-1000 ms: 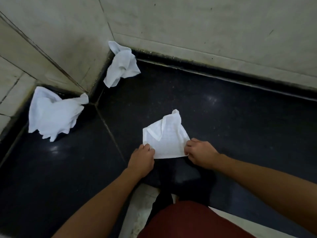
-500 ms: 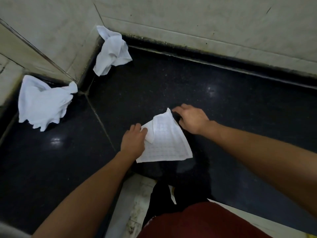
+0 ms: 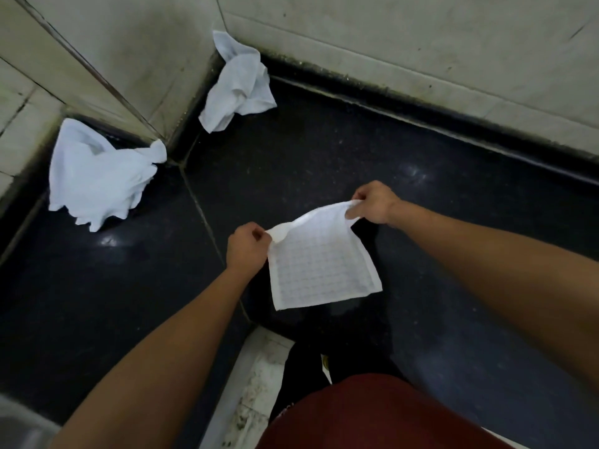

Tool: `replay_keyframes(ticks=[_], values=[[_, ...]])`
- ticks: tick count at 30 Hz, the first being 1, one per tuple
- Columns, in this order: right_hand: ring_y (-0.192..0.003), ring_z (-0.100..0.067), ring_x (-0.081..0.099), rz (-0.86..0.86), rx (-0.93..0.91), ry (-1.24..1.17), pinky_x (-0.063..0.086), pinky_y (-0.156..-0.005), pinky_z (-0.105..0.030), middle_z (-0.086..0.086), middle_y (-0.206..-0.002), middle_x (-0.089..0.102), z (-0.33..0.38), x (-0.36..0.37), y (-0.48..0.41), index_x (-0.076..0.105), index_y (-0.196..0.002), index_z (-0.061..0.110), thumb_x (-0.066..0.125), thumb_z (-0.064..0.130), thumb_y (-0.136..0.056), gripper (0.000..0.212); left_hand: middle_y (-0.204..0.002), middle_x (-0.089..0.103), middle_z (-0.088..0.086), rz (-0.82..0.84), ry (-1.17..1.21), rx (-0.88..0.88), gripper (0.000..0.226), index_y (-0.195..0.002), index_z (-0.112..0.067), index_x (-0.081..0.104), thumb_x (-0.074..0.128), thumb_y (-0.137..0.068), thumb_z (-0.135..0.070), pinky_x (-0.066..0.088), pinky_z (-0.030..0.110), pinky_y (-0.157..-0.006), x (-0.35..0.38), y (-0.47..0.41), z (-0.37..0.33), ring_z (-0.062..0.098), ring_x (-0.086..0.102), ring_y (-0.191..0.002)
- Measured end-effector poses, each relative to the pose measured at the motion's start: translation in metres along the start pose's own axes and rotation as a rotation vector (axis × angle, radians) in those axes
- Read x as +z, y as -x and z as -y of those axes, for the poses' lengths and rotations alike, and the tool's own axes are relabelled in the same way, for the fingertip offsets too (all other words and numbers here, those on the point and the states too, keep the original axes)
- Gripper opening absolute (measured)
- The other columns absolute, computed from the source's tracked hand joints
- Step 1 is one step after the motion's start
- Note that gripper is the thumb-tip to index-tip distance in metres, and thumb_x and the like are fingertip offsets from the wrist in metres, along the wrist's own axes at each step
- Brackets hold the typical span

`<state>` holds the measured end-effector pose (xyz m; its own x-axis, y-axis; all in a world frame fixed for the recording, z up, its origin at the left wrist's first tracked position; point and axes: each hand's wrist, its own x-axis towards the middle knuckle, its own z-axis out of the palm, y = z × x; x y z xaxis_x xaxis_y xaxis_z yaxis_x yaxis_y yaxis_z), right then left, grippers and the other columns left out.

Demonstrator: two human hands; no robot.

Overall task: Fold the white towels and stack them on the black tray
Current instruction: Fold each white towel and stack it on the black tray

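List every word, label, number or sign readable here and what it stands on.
None: no readable text.
The checked towel, pinched by the left hand and right hand, shows only a faint grid pattern.
The left crumpled towel, the corner crumpled towel, the walls and the black surface bear no lettering.

We see left forearm [image 3: 168,345] and right forearm [image 3: 486,264] bare; dark red cloth garment [image 3: 372,416] low in frame, cut unclear.
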<state>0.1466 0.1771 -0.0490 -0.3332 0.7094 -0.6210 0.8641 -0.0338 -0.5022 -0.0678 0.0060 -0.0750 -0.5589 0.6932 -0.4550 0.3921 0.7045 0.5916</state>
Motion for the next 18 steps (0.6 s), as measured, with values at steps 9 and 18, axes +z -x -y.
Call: replay_keyframes(ticks=[9,18], values=[[-0.109,-0.028,0.055,-0.299,-0.099,0.33,0.047,-0.081,-0.039,-0.008,-0.122,0.053,-0.013,0.017,0.011,0.049,-0.129,0.021,0.058,0.028,-0.09,0.041,-0.073,0.061,0.005,-0.092,-0.084,-0.027,0.023,-0.082,-0.009,0.058,0.052,-0.095,-0.028,0.047,0.03,-0.053,-0.002,0.001,-0.003,0.021,0.061,-0.065],[-0.089,-0.023,0.063,-0.215,0.068,0.33,0.047,-0.069,-0.033,-0.002,-0.102,0.066,-0.045,0.048,0.048,0.055,-0.118,0.02,0.06,0.039,-0.086,0.037,-0.097,0.054,0.004,0.148,-0.576,0.598,0.012,-0.095,-0.009,0.064,0.061,-0.084,-0.013,0.048,0.031,-0.061,0.035,0.071,0.031,0.021,0.053,-0.089]])
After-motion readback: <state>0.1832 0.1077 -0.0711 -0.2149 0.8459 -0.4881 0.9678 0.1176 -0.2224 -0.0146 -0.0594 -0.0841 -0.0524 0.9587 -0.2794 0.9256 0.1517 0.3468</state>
